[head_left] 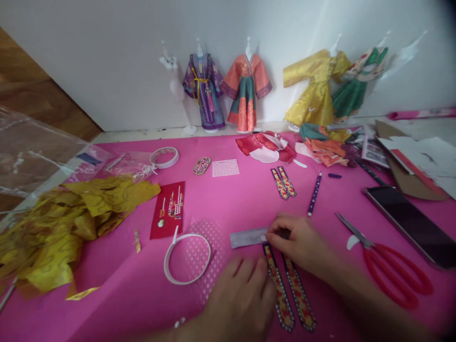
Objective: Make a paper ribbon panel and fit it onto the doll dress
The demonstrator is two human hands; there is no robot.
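Observation:
My right hand (299, 240) pinches the right end of a pale grey fabric strip (247, 237), with a small white piece at its fingertips. Just below lie two long patterned strips (280, 289) with dotted dark borders and pointed ends, side by side on the pink mat (135, 308). My left hand (242, 297) rests palm down at the left edge of the nearer-left strip, its fingers bent; whether anything is under them is hidden. A roll of white tape (166, 266) lies left of my left hand, its loose end sticking up.
Red-handled scissors (395, 275) and a phone (409, 221) lie at right. Yellow fabric (89, 204) is heaped at left. A red card (168, 209), a pen (315, 194) and two short patterned strips (283, 182) lie farther back. Small dressed mannequins (247, 90) line the wall.

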